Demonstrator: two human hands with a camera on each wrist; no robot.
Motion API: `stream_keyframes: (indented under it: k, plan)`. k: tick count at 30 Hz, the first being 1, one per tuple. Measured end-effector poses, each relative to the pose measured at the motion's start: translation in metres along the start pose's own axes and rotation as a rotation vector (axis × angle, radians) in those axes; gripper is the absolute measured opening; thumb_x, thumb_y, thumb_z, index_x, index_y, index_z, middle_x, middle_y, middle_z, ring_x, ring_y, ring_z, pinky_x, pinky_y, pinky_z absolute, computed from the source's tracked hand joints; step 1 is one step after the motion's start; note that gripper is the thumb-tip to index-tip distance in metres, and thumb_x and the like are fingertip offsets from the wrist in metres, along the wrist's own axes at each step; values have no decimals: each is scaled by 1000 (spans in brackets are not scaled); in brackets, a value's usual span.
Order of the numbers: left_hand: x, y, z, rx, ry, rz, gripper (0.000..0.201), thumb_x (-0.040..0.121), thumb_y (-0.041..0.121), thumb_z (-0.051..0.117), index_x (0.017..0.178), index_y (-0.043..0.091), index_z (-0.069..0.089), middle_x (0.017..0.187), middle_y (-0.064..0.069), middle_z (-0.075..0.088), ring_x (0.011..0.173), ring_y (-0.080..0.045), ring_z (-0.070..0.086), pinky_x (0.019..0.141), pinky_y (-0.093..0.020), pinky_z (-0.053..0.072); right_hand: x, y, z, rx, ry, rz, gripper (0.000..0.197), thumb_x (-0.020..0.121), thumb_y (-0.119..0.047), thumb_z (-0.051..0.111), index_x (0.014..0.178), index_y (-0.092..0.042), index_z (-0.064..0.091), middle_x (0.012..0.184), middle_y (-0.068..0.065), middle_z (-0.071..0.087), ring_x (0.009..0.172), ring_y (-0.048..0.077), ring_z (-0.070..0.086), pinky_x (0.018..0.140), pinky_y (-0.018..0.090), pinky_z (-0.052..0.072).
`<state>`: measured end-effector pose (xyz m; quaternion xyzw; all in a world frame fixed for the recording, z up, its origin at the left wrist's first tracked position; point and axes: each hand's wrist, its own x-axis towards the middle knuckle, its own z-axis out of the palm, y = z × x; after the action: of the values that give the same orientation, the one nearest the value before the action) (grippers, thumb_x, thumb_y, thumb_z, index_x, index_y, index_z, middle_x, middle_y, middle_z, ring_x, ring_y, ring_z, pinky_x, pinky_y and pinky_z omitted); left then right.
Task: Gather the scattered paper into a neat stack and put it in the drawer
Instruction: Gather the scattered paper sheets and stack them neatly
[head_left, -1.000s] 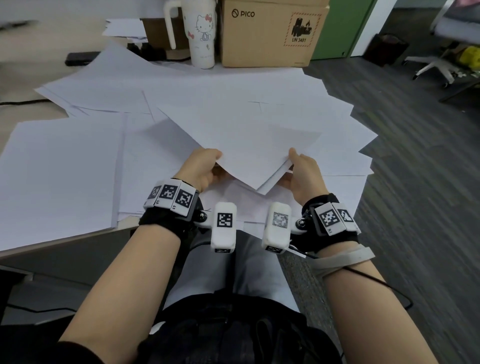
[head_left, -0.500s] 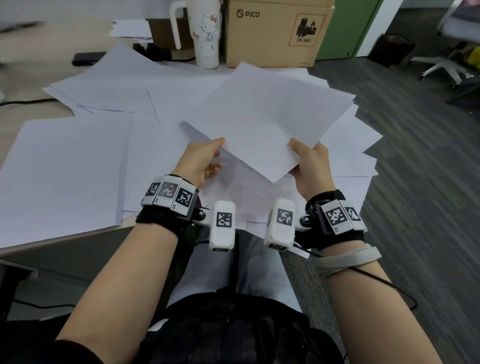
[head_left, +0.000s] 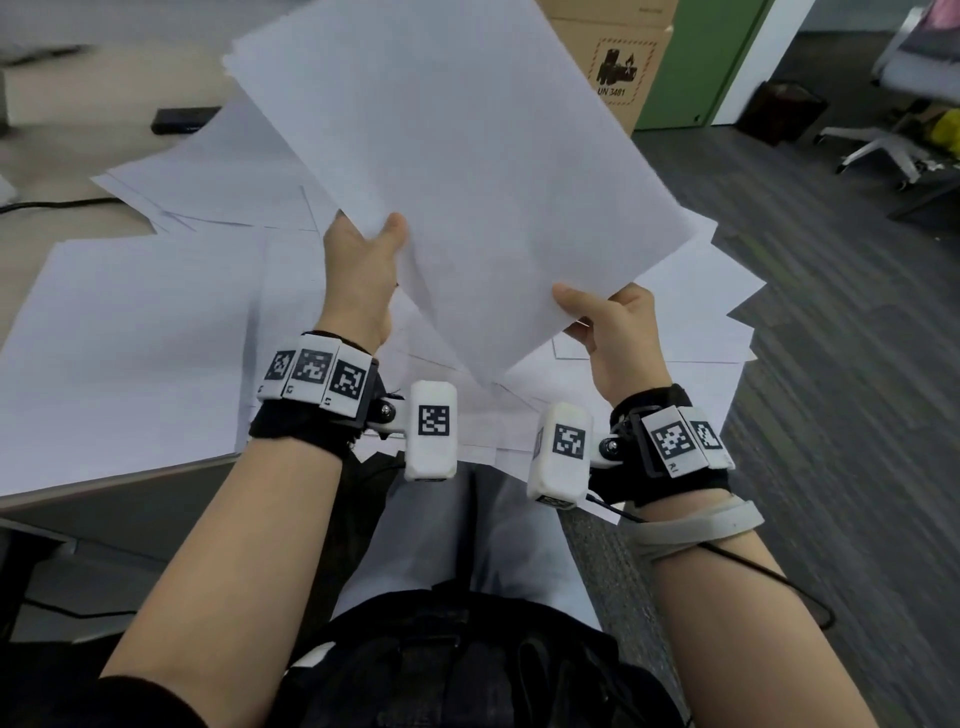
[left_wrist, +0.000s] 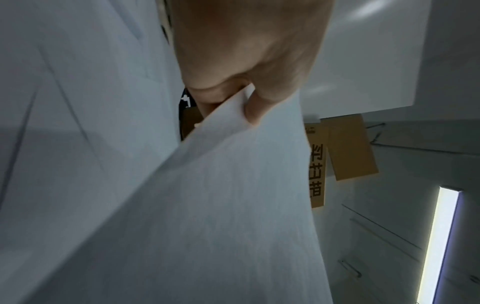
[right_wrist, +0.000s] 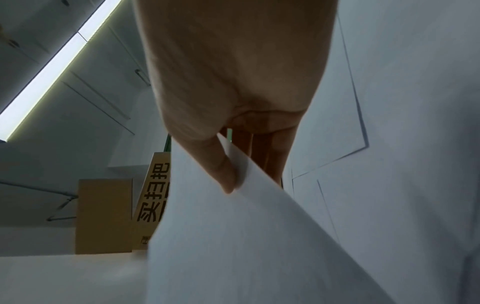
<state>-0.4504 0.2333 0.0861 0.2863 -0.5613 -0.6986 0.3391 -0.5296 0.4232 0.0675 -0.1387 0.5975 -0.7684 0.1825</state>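
Note:
A bundle of white paper sheets (head_left: 467, 171) is lifted off the desk and tilted up toward me. My left hand (head_left: 363, 254) pinches its left edge, thumb on top. My right hand (head_left: 608, 322) pinches the lower right edge. The left wrist view shows the left hand (left_wrist: 249, 98) with the paper bundle (left_wrist: 221, 205) clamped between thumb and fingers. In the right wrist view the right hand (right_wrist: 228, 164) pinches the paper bundle (right_wrist: 246, 246) the same way. Many loose sheets (head_left: 130, 353) still lie spread over the desk (head_left: 31, 228). No drawer is in view.
A cardboard box (head_left: 618, 67) stands at the back of the desk, partly hidden by the raised paper. A black flat device (head_left: 184, 118) and a cable (head_left: 47, 205) lie at the back left. Grey carpet (head_left: 831, 389) and an office chair base (head_left: 878, 148) are to the right.
Both hands have raised the gripped bundle from just above the desk up and forward, tilting it toward me. It now hides the cup and much of the box.

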Motion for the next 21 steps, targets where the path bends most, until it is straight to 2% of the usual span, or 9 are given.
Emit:
stream_keyframes:
  k: [2, 4, 6, 8, 10, 13, 15, 17, 21]
  plan:
    - [3, 5, -5, -2, 47, 101, 17, 93, 2, 54, 107, 11, 58, 99, -4, 67, 98, -22, 66, 93, -38, 53, 3, 1, -2, 40, 31, 1, 15, 84, 8, 59, 85, -6, 65, 79, 1, 71, 80, 19, 68, 75, 30, 55]
    - [5, 12, -11, 1, 88, 181, 19, 92, 0, 52, 107, 10, 58, 96, -1, 67, 89, -13, 66, 85, -27, 54, 7, -1, -5, 68, 52, -19, 18, 82, 7, 61, 92, -6, 66, 85, 3, 70, 83, 19, 67, 75, 29, 54]
    - [5, 20, -15, 3, 94, 246, 19, 91, -2, 51, 100, 14, 58, 91, 3, 66, 81, -5, 65, 78, -21, 52, 10, -4, -8, 47, 42, -53, 25, 82, 7, 60, 103, -6, 66, 91, 4, 70, 85, 17, 66, 73, 25, 53]
    - [5, 23, -19, 10, 83, 288, 21, 90, -2, 53, 96, 17, 58, 91, 5, 67, 80, -3, 65, 79, -21, 52, 12, -6, -9, 26, 27, -80, 27, 85, 8, 57, 105, -8, 66, 92, 2, 73, 85, 14, 67, 70, 22, 51]
    - [2, 24, -20, 27, 40, 318, 19, 89, -1, 56, 93, 18, 58, 91, 5, 67, 81, -5, 65, 80, -23, 52, 14, -7, -8, 0, 13, -90, 25, 86, 7, 57, 103, -8, 67, 90, 0, 74, 84, 13, 67, 71, 22, 51]
    - [-2, 20, -17, 65, -31, 313, 15, 88, 4, 63, 84, 18, 58, 81, 7, 65, 73, -4, 62, 73, -21, 50, 14, -5, -4, -55, 2, -87, 17, 82, 3, 62, 97, -4, 68, 83, 2, 72, 79, 16, 66, 69, 24, 52]
    - [-5, 13, -15, 53, -48, 284, 14, 88, 8, 65, 80, 18, 58, 76, 9, 65, 71, -5, 61, 71, -21, 50, 12, -1, -1, -62, -6, -78, 19, 75, -5, 65, 94, -2, 68, 87, 8, 70, 80, 20, 66, 69, 27, 52]
    - [-9, 6, -12, 40, -56, 255, 10, 87, 11, 67, 81, 17, 62, 75, 12, 67, 73, -6, 62, 72, -23, 51, 10, 3, 2, -60, -12, -63, 25, 73, -9, 67, 96, 1, 68, 91, 13, 69, 82, 23, 66, 71, 29, 53]
    - [-17, 0, -7, 15, -95, 220, 1, 89, 15, 66, 89, 16, 65, 79, 11, 70, 77, -7, 65, 72, -23, 51, 9, 7, 10, -52, 11, -45, 27, 69, -11, 72, 93, 1, 69, 86, 10, 71, 78, 20, 68, 71, 29, 54]
